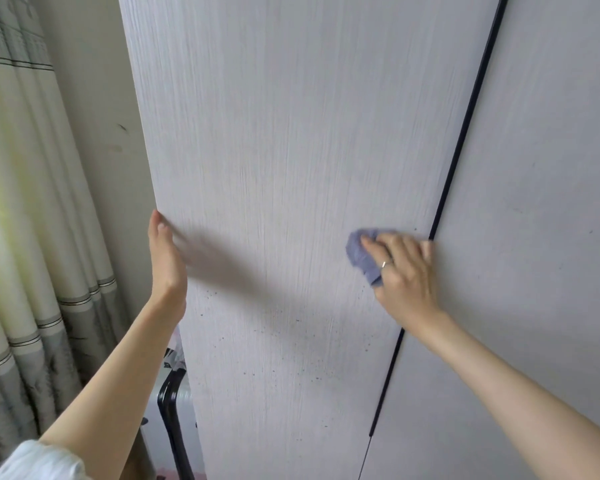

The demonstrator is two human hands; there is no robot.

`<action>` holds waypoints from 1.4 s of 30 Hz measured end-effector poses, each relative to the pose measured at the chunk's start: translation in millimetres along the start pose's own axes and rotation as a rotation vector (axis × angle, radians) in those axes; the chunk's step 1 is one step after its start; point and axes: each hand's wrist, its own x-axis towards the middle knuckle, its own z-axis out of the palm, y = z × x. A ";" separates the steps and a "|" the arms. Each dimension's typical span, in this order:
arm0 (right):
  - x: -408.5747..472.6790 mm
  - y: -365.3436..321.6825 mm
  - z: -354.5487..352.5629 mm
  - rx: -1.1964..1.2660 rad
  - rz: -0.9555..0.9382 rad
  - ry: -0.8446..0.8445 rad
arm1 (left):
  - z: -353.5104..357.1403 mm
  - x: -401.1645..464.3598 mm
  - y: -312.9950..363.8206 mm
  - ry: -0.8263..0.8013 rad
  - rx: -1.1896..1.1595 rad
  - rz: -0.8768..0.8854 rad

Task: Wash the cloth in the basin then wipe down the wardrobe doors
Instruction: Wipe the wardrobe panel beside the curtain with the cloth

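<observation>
Head view, looking up along the wardrobe, and the right hand [404,271] is flat on the left door [291,133] with the cloth [362,254] bunched beneath it. That's a blue-grey cloth, pressed against the pale, grain-streaked panel, showing past the fingertips and out below the ring finger, which wears a ring [386,263]. The right grip is clamped on the cloth, fingers spread over it, pushing it into the door just left of the dark gap [465,140] between the two doors. The little-finger side of that hand reaches the gap itself.

Over on the other side, the left hand [165,258] is open, fingers together and straight, its edge set against the outer edge of the same door. Nothing in that grip. It throws a soft shadow across the panel towards the cloth.

Below both hands the door carries a scatter of small dark specks [291,341], thickest low in the middle. The right door [541,168] sits plain and smooth beyond the gap. At far left hangs a striped curtain [32,202], with the wall [104,116] between it and the wardrobe, and a white suitcase with a black handle [174,403] stands low beside the door's edge. A white sleeve [35,460] shows at bottom left.
</observation>
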 end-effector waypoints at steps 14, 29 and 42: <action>62.8 42.6 -29.6 -0.132 0.187 0.055 | 3.6 3.1 -8.2 0.054 -0.028 0.007; -61.6 -5.9 -9.3 -0.013 0.224 -0.189 | -20.1 -1.0 -46.3 -0.051 0.058 0.020; -156.0 -42.8 13.0 0.009 -0.033 -0.467 | -29.1 -4.9 -65.1 -0.111 0.072 0.006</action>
